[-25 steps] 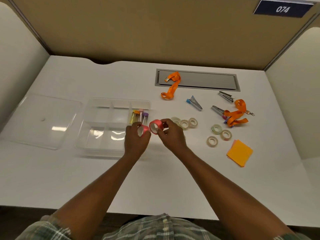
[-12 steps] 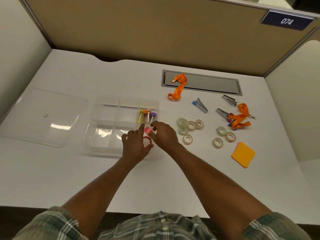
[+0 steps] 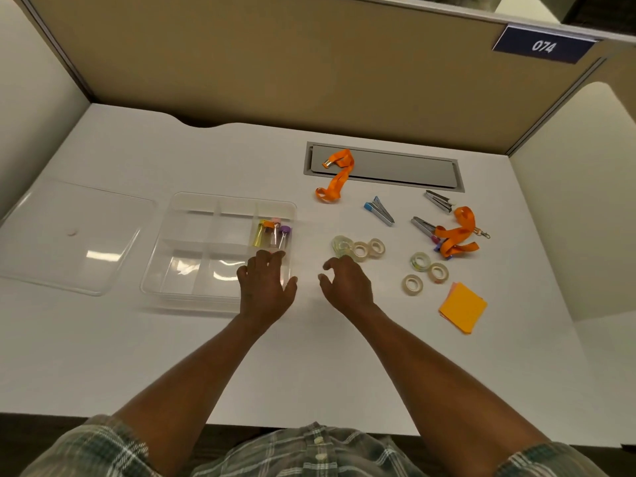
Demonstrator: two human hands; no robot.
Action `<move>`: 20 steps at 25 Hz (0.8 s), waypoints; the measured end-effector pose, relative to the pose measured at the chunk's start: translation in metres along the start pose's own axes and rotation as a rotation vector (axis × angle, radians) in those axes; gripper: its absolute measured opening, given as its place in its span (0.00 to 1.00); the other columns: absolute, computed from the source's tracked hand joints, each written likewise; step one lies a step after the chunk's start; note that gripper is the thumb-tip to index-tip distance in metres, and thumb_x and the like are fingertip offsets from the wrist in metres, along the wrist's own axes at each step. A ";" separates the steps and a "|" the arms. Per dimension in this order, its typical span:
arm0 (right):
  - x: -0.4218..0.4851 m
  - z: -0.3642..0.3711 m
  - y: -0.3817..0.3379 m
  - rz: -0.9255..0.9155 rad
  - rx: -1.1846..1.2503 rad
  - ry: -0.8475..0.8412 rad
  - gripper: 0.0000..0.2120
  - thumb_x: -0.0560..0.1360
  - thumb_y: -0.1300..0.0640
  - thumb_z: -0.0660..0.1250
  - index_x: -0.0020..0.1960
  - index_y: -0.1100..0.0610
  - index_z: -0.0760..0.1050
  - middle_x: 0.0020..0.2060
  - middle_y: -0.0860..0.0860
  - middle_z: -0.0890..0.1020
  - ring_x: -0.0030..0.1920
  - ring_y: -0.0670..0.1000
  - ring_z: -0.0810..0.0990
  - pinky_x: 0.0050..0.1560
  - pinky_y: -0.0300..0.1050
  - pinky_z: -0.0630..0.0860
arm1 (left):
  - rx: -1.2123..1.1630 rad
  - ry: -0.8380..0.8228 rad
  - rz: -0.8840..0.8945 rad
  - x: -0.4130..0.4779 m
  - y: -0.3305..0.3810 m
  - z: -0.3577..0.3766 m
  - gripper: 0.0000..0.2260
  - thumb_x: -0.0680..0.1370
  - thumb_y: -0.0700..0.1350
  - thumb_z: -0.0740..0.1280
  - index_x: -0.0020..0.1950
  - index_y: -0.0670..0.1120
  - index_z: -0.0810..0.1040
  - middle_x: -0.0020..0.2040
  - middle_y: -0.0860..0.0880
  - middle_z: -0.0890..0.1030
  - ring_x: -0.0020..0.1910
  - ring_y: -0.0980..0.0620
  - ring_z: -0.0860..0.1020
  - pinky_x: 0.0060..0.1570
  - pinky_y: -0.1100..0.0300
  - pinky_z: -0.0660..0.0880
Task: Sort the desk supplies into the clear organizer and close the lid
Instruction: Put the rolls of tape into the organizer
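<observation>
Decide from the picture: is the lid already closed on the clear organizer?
No, the lid lies flat on the desk beside the open organizer, to its left.

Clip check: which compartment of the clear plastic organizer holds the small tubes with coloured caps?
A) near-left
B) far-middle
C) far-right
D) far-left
C: the small tubes with coloured caps lie side by side in the far-right compartment of the clear plastic organizer, just beyond the fingertips of the left hand.
</observation>
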State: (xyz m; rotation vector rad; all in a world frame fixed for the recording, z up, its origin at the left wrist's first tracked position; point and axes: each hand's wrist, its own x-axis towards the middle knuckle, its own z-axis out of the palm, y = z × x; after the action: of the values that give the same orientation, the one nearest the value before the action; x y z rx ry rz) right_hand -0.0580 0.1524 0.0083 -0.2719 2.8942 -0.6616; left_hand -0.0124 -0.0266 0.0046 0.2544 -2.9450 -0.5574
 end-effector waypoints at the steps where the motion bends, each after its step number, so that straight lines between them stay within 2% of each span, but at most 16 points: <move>1: -0.003 -0.002 0.015 0.026 -0.053 -0.043 0.18 0.78 0.49 0.66 0.66 0.53 0.74 0.63 0.53 0.75 0.62 0.56 0.74 0.57 0.50 0.73 | 0.005 0.016 0.021 -0.002 0.009 0.001 0.25 0.71 0.54 0.72 0.64 0.45 0.75 0.58 0.42 0.78 0.56 0.41 0.77 0.54 0.44 0.73; 3: -0.006 -0.006 0.041 0.039 -0.163 -0.135 0.23 0.78 0.51 0.65 0.71 0.53 0.69 0.72 0.54 0.67 0.66 0.59 0.70 0.59 0.53 0.74 | 0.001 0.022 0.070 -0.008 0.027 0.003 0.24 0.71 0.53 0.72 0.64 0.46 0.75 0.58 0.43 0.78 0.56 0.42 0.77 0.55 0.44 0.72; 6: -0.007 -0.003 0.068 -0.014 -0.293 -0.213 0.22 0.78 0.55 0.64 0.71 0.53 0.67 0.75 0.54 0.63 0.65 0.60 0.70 0.56 0.53 0.75 | -0.037 -0.015 0.136 -0.016 0.049 0.011 0.23 0.71 0.53 0.71 0.63 0.46 0.76 0.56 0.44 0.78 0.54 0.43 0.77 0.52 0.47 0.73; 9: -0.012 0.006 0.081 -0.089 -0.363 -0.180 0.17 0.78 0.59 0.62 0.67 0.56 0.71 0.68 0.56 0.70 0.59 0.59 0.73 0.46 0.51 0.73 | -0.035 -0.113 0.174 -0.023 0.066 0.021 0.21 0.72 0.55 0.70 0.62 0.48 0.76 0.54 0.46 0.78 0.51 0.45 0.78 0.48 0.51 0.74; 12: -0.018 0.005 0.091 -0.080 -0.303 -0.143 0.12 0.78 0.58 0.62 0.60 0.56 0.74 0.57 0.55 0.74 0.54 0.57 0.75 0.41 0.48 0.70 | -0.064 -0.219 0.170 -0.029 0.084 0.028 0.22 0.73 0.54 0.71 0.64 0.48 0.75 0.57 0.46 0.77 0.51 0.45 0.78 0.48 0.52 0.74; 14: -0.020 -0.003 0.092 0.012 -0.065 -0.133 0.10 0.78 0.51 0.64 0.55 0.55 0.76 0.53 0.53 0.78 0.51 0.54 0.77 0.43 0.47 0.73 | -0.106 -0.311 0.136 -0.032 0.095 0.033 0.27 0.74 0.53 0.70 0.70 0.48 0.70 0.62 0.45 0.74 0.54 0.45 0.77 0.50 0.53 0.75; 16: -0.023 -0.021 0.089 0.194 0.444 -0.233 0.12 0.76 0.46 0.67 0.50 0.55 0.78 0.47 0.50 0.83 0.47 0.52 0.82 0.47 0.50 0.79 | -0.124 -0.374 0.111 -0.033 0.108 0.039 0.33 0.75 0.53 0.70 0.76 0.48 0.61 0.67 0.45 0.71 0.58 0.46 0.76 0.53 0.53 0.76; 18: -0.027 -0.043 0.089 0.305 0.844 -0.427 0.12 0.76 0.49 0.68 0.51 0.58 0.79 0.45 0.51 0.86 0.44 0.50 0.84 0.48 0.52 0.81 | -0.175 -0.388 0.108 -0.031 0.123 0.043 0.35 0.76 0.52 0.69 0.79 0.48 0.56 0.66 0.46 0.70 0.59 0.47 0.75 0.52 0.53 0.77; 20: -0.028 -0.062 0.098 0.303 0.978 -0.570 0.12 0.76 0.53 0.68 0.53 0.61 0.79 0.44 0.51 0.86 0.44 0.50 0.84 0.48 0.50 0.81 | -0.250 -0.381 0.097 -0.027 0.139 0.048 0.31 0.77 0.49 0.67 0.77 0.48 0.60 0.62 0.46 0.73 0.57 0.47 0.76 0.50 0.54 0.76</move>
State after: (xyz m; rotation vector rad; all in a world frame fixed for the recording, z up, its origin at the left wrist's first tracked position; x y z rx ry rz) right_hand -0.0563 0.2707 0.0231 0.1013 1.7600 -1.5045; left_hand -0.0129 0.1230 0.0095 -0.0264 -3.1719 -1.0543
